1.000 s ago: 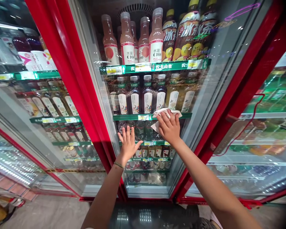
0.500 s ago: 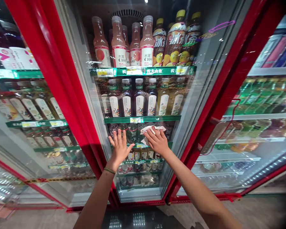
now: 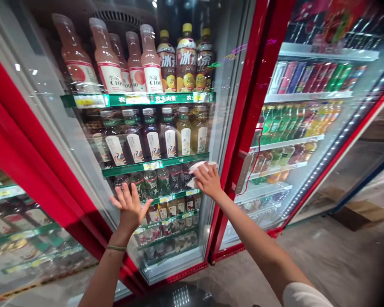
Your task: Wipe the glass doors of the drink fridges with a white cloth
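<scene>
I face a drinks fridge with a red frame and a glass door [image 3: 83,85]. My left hand [image 3: 130,207] lies flat on the glass with fingers spread, low on the door, holding nothing. My right hand [image 3: 208,181] presses a white cloth [image 3: 196,167] against the glass near the door's right edge, at the height of the third shelf. A thin green band circles my left wrist. Behind the glass stand rows of bottles: pink juice [image 3: 105,59] and iced tea [image 3: 185,59] on top, dark tea bottles [image 3: 152,136] below.
A red post [image 3: 252,106] separates this door from another glass-door fridge [image 3: 307,111] on the right, filled with cans and green bottles. A further red-framed fridge door [image 3: 16,204] stands at the left. Grey floor [image 3: 333,256] stretches out to the right.
The view has swung to the right, so the fridge sits further left. My right hand and cloth have slid right across the glass toward the door's edge. My left hand stayed flat on the glass.
</scene>
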The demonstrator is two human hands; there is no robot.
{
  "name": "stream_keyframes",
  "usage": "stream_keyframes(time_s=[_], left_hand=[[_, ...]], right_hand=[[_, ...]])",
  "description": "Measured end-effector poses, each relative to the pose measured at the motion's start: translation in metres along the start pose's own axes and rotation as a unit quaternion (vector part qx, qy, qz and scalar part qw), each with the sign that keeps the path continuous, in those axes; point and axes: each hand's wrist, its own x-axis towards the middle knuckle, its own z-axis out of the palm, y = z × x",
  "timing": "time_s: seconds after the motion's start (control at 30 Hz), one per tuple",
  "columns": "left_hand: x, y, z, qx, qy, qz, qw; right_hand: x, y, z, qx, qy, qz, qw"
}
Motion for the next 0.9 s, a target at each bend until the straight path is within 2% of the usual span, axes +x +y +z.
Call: stream_keyframes(time_s=[0.07,0.1,0.13,0.17,0.23,0.27,0.3,0.33,0.37,0.43,0.47,0.5,0.6,0.67,0.73,0.8,0.9], left_hand=[[0.000,0.000,0.001,-0.001,-0.001,-0.001,1.000],[0.000,0.000,0.001,-0.002,-0.002,-0.002,1.000],[0.000,0.001,0.001,-0.004,-0.003,-0.003,1.000],[0.000,0.001,0.001,-0.006,-0.003,-0.005,1.000],[0.000,0.001,0.002,-0.013,0.001,-0.008,1.000],[0.000,0.001,0.003,-0.016,0.002,-0.010,1.000],[-0.001,0.001,0.003,-0.019,0.005,-0.011,1.000],[-0.001,0.001,0.003,-0.021,0.007,-0.010,1.000],[-0.001,0.001,0.004,-0.021,0.008,-0.008,1.000],[-0.001,0.001,0.004,-0.021,0.005,-0.007,1.000],[-0.001,0.001,0.004,-0.021,0.002,-0.009,1.000],[-0.001,0.001,0.004,-0.022,-0.002,-0.014,1.000],[-0.001,0.002,0.004,-0.021,-0.015,-0.025,0.999],[-0.001,0.003,0.002,-0.004,-0.024,-0.017,1.000],[-0.001,0.005,-0.001,0.021,-0.028,-0.003,0.999],[0.000,0.007,-0.004,0.034,-0.032,0.002,0.999],[0.001,0.010,-0.008,0.034,-0.042,-0.006,0.999]], right_hand=[[-0.005,0.004,0.001,-0.038,0.040,0.144,0.988],[-0.008,0.003,0.002,-0.050,0.046,0.188,0.980],[-0.010,0.000,0.002,-0.053,0.040,0.195,0.979],[-0.012,-0.003,0.003,-0.044,0.023,0.160,0.986],[-0.009,-0.006,0.003,-0.004,-0.032,0.012,0.999],[-0.004,-0.005,0.002,0.016,-0.053,-0.052,0.997],[0.002,-0.002,0.002,0.026,-0.060,-0.077,0.995],[0.009,0.001,0.001,0.024,-0.051,-0.053,0.997],[0.016,0.002,0.001,0.012,-0.029,0.015,0.999],[0.026,-0.002,0.003,-0.016,0.020,0.169,0.985],[0.029,-0.009,0.004,-0.018,0.026,0.202,0.979],[0.031,-0.018,0.005,-0.009,0.015,0.192,0.981],[0.035,-0.041,0.004,0.041,-0.069,0.031,0.996],[0.041,-0.045,0.000,0.062,-0.102,-0.033,0.992],[0.048,-0.043,-0.003,0.068,-0.086,-0.028,0.994],[0.054,-0.044,-0.005,0.061,-0.043,0.015,0.997],[0.061,-0.061,-0.004,0.042,0.013,0.087,0.995]])
